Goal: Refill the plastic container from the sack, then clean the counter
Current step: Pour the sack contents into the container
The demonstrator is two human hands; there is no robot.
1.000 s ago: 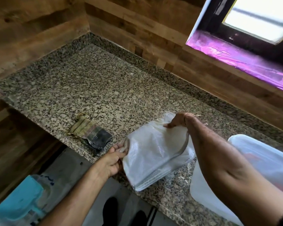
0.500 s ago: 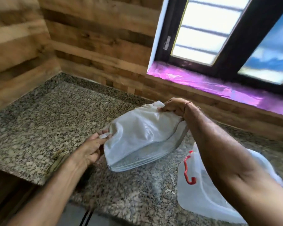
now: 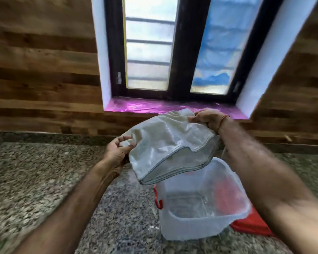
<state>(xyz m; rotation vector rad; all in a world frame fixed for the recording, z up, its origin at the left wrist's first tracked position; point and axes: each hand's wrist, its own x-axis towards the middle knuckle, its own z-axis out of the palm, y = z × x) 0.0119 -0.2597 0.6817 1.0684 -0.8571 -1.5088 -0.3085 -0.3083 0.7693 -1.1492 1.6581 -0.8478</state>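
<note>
A white woven sack [image 3: 169, 145] hangs in the air, flat and folded, tilted down toward its lower edge. My left hand [image 3: 117, 151] grips its left corner; my right hand [image 3: 206, 119] grips its upper right corner. Just below the sack's lower edge stands a clear plastic container [image 3: 200, 202] with a red handle clip [image 3: 157, 199], open at the top. I see nothing inside the container. It rests on the speckled granite counter [image 3: 44, 180].
A red lid [image 3: 253, 224] lies on the counter under my right forearm, beside the container. Behind the counter rises a wood-panel wall [image 3: 40, 79] with a dark-framed window [image 3: 180, 52] and a pink-lined sill [image 3: 145, 108].
Both hands lifted the sack off the counter and carried it right, over the container's open top. The view swung up and right; the dark cloth at the counter's edge left view.
</note>
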